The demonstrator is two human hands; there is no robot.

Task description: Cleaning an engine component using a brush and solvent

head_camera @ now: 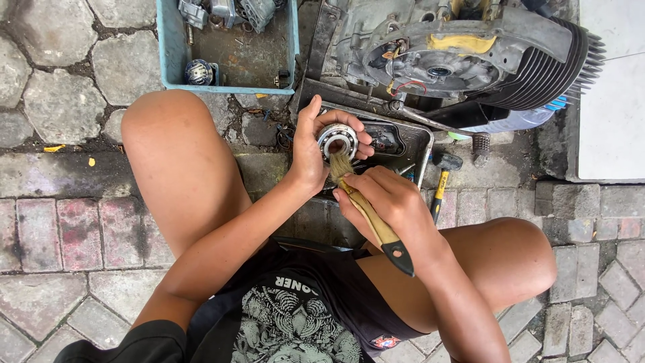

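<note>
My left hand grips a round steel ball bearing and holds it over a dark metal tray. My right hand holds a paintbrush with a wooden handle and black tip. Its pale bristles touch the lower edge of the bearing. Both hands work between my bare knees, just in front of the tray.
A grey finned engine block sits behind the tray. A blue plastic crate with small metal parts stands at the back left. A yellow-handled hammer lies to the right of the tray. The ground is stone paving.
</note>
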